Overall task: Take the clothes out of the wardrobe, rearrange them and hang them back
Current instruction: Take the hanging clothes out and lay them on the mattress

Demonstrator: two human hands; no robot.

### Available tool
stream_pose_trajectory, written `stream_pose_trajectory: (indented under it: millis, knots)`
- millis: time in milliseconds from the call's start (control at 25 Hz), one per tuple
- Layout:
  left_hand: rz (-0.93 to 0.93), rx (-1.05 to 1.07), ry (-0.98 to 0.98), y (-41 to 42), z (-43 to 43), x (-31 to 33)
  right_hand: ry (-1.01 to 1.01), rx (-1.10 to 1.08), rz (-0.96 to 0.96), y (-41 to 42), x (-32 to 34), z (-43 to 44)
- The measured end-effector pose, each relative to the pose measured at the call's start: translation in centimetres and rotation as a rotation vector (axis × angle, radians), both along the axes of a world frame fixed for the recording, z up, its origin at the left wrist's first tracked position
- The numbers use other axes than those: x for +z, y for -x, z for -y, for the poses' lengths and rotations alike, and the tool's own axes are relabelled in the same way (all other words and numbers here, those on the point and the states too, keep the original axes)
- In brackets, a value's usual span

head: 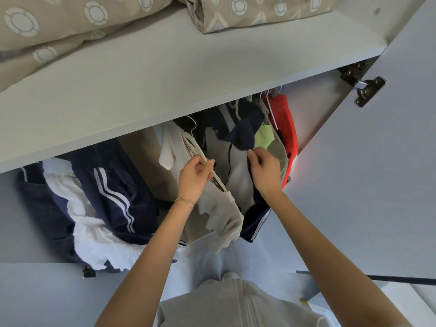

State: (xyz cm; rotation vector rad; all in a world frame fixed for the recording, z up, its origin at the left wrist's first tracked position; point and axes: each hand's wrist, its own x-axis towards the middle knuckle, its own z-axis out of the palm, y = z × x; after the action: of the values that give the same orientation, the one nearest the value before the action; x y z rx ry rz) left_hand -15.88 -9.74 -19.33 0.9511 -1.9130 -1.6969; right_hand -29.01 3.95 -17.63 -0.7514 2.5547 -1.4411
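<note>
Here the cream garment [219, 208] hangs mid-wardrobe under the shelf [165, 90]. The left hand [194, 178] pinches its labelled edge, and the right hand [265, 171] pinches the navy trim of the grey jacket [238, 166] just beside it. Better to part the two first, then lift by the hanger [191, 121], not the cloth.

Home bedroom: wardrobe [165, 95], hanging clothes [238, 161], bedding [70, 24].
</note>
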Motion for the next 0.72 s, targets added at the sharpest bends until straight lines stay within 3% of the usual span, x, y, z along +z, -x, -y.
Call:
stream_pose_trajectory:
  millis: [280,720]
  knots:
    - [0.017,-0.234,0.250,1.0,-3.7,0.8,-0.021,0.036,0.053,-6.4,-0.7,-4.1]
    - [0.019,-0.808,0.278,1.1,-13.1,1.2,-0.059,-0.267,0.076,-13.1,0.0,-16.6]
